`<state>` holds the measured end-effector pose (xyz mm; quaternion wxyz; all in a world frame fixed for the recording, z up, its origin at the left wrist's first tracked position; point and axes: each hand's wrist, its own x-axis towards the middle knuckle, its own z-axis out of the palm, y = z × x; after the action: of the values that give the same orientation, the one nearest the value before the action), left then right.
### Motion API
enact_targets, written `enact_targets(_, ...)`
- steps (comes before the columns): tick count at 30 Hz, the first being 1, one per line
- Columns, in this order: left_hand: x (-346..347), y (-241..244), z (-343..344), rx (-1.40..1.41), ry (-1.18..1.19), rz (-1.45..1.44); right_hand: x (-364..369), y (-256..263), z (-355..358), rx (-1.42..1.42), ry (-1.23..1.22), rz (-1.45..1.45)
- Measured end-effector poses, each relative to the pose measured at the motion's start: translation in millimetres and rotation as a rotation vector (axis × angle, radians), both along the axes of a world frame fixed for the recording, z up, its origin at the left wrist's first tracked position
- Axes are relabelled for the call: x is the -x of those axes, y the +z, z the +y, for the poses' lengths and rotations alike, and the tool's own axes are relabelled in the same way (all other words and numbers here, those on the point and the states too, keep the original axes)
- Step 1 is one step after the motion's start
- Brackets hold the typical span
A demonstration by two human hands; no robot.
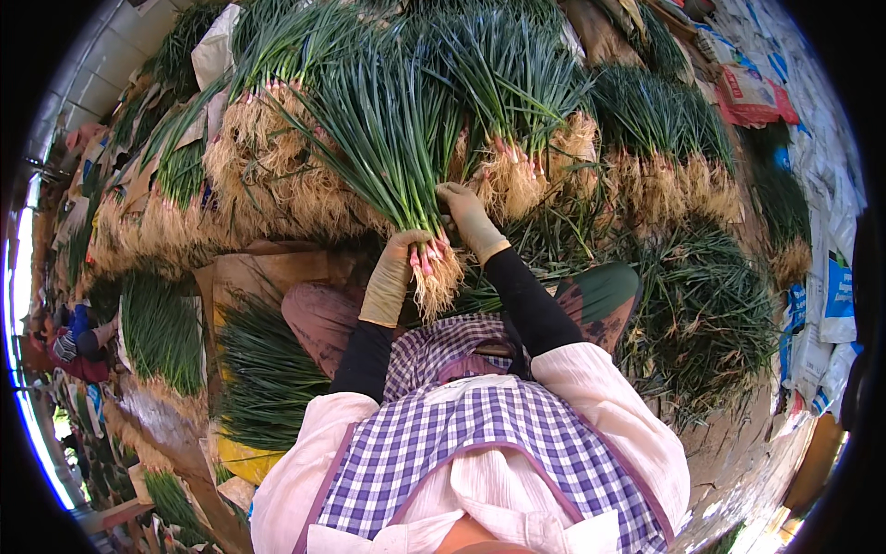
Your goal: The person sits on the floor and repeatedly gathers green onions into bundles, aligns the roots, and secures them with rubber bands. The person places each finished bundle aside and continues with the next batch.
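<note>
My left hand (393,269), in a pale work glove, grips a bunch of green onions (408,173) around the lower stems. The leaves fan upward and away from me. Below the grip, the pinkish bulbs (429,255) and tangled, straw-coloured roots (437,284) hang towards my lap. My right hand (472,216), gloved the same way, is at the right side of this bunch, just above the bulbs. Its fingers are curled against the stems, and their tips are partly hidden, so whether they pinch any stalks is unclear.
Rooted green onions (304,173) lie in a long row before me, with more bunches (509,138) to the right. Loose leaves (699,318) are heaped by my right knee. Another onion pile (270,374) rests beside my left leg. A person (79,343) sits far left.
</note>
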<state>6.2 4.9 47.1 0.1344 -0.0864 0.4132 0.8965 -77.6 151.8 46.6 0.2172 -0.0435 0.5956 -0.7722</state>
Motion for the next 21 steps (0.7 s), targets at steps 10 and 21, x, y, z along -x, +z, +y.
enact_targets(10, 3, -16, -11, 0.029, -0.079, -0.014, -10, -14, 20, 0.021, 0.057, -0.122)
enact_targets(21, -4, -29, 2, 0.054, -0.085, -0.031, -7, -30, -3, 0.356, -0.175, -0.612)
